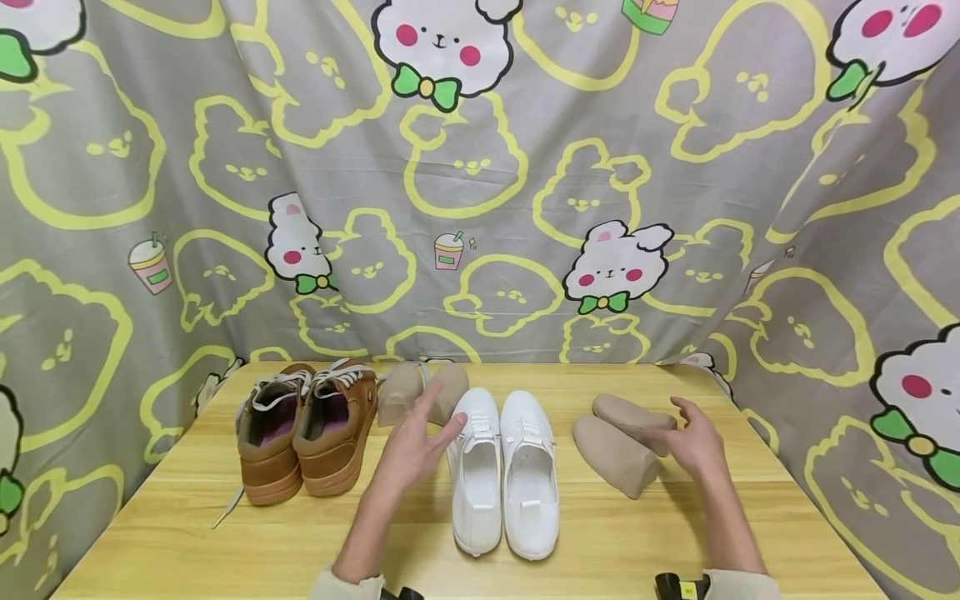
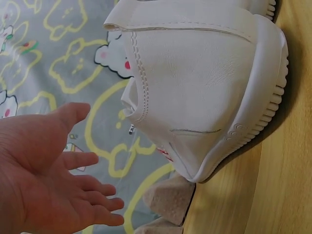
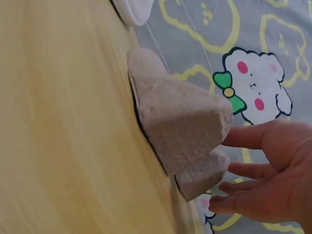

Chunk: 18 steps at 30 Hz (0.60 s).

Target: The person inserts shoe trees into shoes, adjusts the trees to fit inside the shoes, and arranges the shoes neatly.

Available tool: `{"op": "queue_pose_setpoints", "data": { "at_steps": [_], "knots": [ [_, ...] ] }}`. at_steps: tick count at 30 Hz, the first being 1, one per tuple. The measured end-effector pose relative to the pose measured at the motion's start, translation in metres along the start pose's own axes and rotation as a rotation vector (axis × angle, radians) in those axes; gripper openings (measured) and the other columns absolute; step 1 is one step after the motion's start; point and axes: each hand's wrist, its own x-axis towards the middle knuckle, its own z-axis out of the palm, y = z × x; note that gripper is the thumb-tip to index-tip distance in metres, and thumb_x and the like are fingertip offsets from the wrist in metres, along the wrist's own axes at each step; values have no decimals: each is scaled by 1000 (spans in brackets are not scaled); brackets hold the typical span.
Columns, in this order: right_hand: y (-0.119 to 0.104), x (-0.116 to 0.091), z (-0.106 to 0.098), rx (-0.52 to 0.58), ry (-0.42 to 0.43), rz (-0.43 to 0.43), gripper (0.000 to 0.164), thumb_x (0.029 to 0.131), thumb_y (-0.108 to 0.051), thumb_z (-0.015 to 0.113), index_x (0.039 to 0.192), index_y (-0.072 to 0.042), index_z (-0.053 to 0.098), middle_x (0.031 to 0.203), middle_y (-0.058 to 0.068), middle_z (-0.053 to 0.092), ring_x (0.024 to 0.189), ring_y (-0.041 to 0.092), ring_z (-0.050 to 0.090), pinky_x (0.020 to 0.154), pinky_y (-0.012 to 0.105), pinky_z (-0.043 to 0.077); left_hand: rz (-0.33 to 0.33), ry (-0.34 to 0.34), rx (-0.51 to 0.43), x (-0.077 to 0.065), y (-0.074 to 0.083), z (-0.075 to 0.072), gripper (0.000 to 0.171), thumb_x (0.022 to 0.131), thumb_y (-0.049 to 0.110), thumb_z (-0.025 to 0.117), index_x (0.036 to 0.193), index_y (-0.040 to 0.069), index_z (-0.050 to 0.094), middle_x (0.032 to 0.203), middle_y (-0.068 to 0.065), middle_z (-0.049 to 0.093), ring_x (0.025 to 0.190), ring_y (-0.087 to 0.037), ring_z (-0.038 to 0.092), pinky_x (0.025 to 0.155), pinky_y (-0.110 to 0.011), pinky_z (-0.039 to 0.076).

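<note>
Nearest the worktop's (image 1: 622,550) front edge, mid-width, white shoes (image 1: 531,487) stand side by side, insoles showing. The left hand (image 1: 409,444), fingers spread, holds nothing beside them. Toward the right edge, the right hand (image 1: 697,442) reaches loosely extended fingers to two beige shoe forms (image 1: 615,450), gripping neither; whether it touches one is unclear. Brown shoes (image 1: 330,458), laces loose, stand toward the far left corner; two more forms (image 1: 401,392) lie near the far edge. The white pair seems neatly placed; the right-hand forms look still unlifted.
</note>
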Motion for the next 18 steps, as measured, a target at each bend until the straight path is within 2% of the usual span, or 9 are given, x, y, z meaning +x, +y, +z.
{"op": "queue_pose_setpoints", "data": {
  "at_steps": [4,10,18],
  "knots": [
    [7,5,2,-7,-24,5,90,92,-30,71,159,1,20,159,39,20,143,57,27,114,65,31,1,1,4,0,0,1,64,100,44,61,153,11,45,154,-22,46,136,-49,48,112,-64,37],
    [12,7,6,34,-22,14,84,89,-19,70,158,1,26,158,37,26,143,54,31,115,61,34,-32,13,-35,0,0,2,56,100,40,62,148,13,53,152,-19,50,137,-46,48,113,-63,36],
    [16,7,9,54,1,8,79,87,-12,70,155,3,33,157,33,32,141,52,37,114,59,36,-49,-15,-64,2,-2,6,49,101,36,60,142,11,58,147,-17,56,136,-43,50,112,-62,38]
  ]
}}
